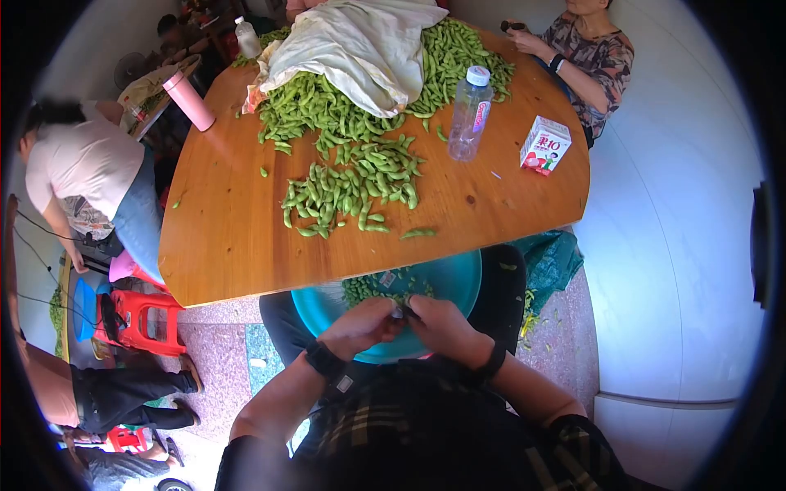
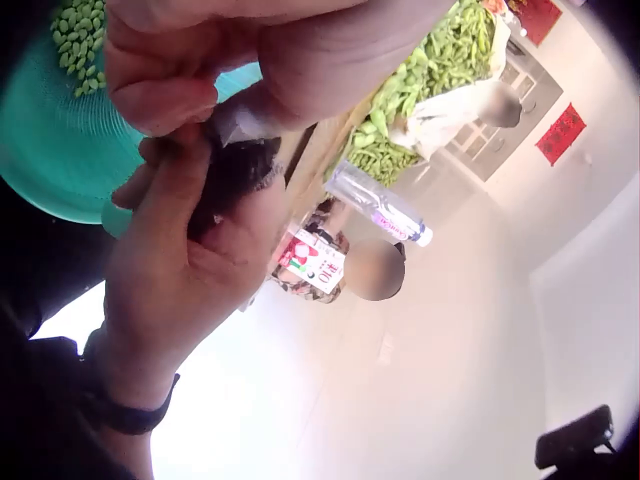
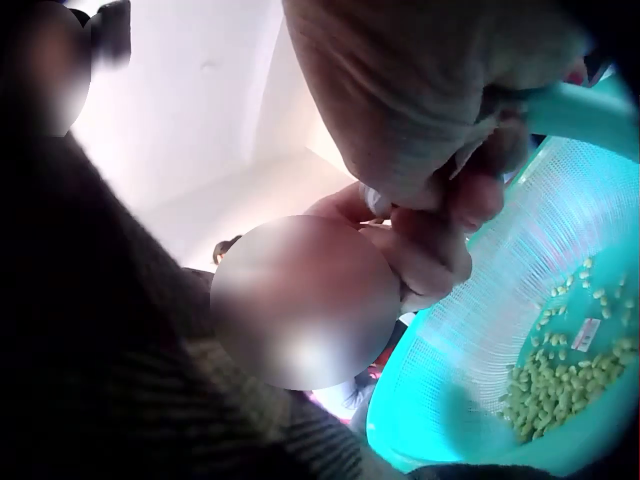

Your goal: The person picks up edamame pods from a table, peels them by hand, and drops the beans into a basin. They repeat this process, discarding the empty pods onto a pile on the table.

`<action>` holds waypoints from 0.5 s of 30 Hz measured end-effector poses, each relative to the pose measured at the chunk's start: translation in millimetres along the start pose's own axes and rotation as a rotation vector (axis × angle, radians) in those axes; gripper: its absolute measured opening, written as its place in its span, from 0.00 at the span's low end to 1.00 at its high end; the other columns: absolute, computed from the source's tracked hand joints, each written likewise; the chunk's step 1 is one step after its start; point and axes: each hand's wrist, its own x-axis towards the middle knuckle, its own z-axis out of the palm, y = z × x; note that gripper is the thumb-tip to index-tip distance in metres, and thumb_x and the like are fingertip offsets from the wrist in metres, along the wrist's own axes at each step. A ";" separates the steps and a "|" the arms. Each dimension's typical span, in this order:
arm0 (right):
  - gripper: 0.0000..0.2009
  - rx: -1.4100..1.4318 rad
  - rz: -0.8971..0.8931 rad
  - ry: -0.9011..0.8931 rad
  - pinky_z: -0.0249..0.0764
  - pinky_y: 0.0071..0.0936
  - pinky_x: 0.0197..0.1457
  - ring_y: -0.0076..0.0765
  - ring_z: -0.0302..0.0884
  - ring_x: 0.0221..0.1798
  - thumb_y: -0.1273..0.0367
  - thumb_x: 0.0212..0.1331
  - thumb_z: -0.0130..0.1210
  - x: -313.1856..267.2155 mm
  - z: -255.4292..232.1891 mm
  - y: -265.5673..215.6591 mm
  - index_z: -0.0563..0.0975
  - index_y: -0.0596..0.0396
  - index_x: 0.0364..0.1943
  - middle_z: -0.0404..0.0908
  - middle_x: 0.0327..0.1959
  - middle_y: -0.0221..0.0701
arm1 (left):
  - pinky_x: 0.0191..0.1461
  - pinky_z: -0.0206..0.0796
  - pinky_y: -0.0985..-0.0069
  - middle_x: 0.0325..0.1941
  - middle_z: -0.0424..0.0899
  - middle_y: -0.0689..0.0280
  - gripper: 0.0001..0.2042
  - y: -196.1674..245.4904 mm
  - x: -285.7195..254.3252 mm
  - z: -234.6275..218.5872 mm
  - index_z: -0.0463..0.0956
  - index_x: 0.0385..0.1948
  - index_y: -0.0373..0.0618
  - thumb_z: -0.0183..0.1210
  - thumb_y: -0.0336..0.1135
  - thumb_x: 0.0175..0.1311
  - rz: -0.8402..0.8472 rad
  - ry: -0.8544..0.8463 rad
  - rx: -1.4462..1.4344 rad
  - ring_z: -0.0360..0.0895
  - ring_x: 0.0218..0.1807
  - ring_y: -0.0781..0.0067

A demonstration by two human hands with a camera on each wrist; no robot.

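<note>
In the head view my left hand [image 1: 360, 326] and right hand [image 1: 449, 329] meet over a teal mesh basin [image 1: 305, 309] on my lap. Their curled fingertips pinch together at a small dark and grey piece [image 2: 238, 170], which lies against the right thumb in the left wrist view. I cannot tell what this piece is. Shelled green beans [image 3: 560, 395] lie in the basin below, with a small white label [image 3: 586, 334] among them. The right wrist view shows the fingertips close together, partly hidden behind the nearer hand.
Green bean pods [image 1: 356, 184] spread over the wooden table [image 1: 237, 237], from a heap under a white cloth [image 1: 348, 53]. A clear bottle [image 1: 468, 119], a juice carton [image 1: 544, 146] and a pink flask [image 1: 189, 101] stand there. Red stools [image 1: 147, 319] and other people are around.
</note>
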 end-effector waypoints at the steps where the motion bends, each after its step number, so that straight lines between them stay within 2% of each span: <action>1: 0.06 0.056 0.042 0.001 0.71 0.46 0.36 0.60 0.76 0.36 0.74 0.58 0.55 -0.5 0.0 -0.7 0.69 0.58 0.32 0.75 0.30 0.46 | 0.27 0.54 0.80 0.28 0.71 0.69 0.07 -2.6 1.8 -1.3 0.73 0.31 0.44 0.52 0.34 0.68 0.017 -0.020 -0.003 0.65 0.27 0.77; 3: 0.06 0.110 0.036 0.024 0.71 0.45 0.35 0.61 0.76 0.36 0.74 0.58 0.55 -2.2 1.8 1.5 0.69 0.59 0.33 0.75 0.30 0.47 | 0.26 0.54 0.80 0.28 0.70 0.69 0.07 -4.4 3.0 -0.7 0.72 0.30 0.44 0.51 0.33 0.68 0.030 -0.044 -0.002 0.64 0.27 0.78; 5: 0.06 0.163 0.025 0.043 0.71 0.44 0.35 0.61 0.75 0.37 0.74 0.59 0.55 -2.1 1.0 2.1 0.69 0.59 0.33 0.75 0.30 0.48 | 0.26 0.53 0.80 0.27 0.70 0.69 0.05 -4.6 2.5 0.2 0.72 0.29 0.44 0.50 0.30 0.65 0.007 0.001 -0.046 0.63 0.26 0.78; 9: 0.08 0.257 0.114 0.012 0.69 0.44 0.34 0.64 0.74 0.37 0.75 0.59 0.56 -2.1 -1.6 1.2 0.67 0.59 0.34 0.74 0.29 0.50 | 0.26 0.54 0.79 0.26 0.70 0.69 0.04 -7.2 2.8 2.0 0.72 0.28 0.43 0.48 0.28 0.63 0.005 0.021 -0.013 0.64 0.26 0.77; 14: 0.08 0.265 0.159 0.045 0.70 0.42 0.34 0.65 0.74 0.38 0.74 0.59 0.57 -2.6 5.0 2.5 0.67 0.59 0.34 0.75 0.28 0.50 | 0.27 0.56 0.78 0.28 0.72 0.66 0.04 -15.7 0.5 3.3 0.72 0.30 0.41 0.49 0.28 0.62 0.093 0.151 0.135 0.65 0.27 0.76; 15: 0.08 0.271 0.186 0.052 0.70 0.40 0.33 0.63 0.74 0.35 0.74 0.58 0.57 -2.4 4.4 2.6 0.67 0.59 0.33 0.74 0.27 0.49 | 0.27 0.56 0.78 0.28 0.72 0.66 0.04 -14.9 -0.1 3.9 0.72 0.30 0.41 0.49 0.28 0.62 0.093 0.154 0.136 0.65 0.27 0.76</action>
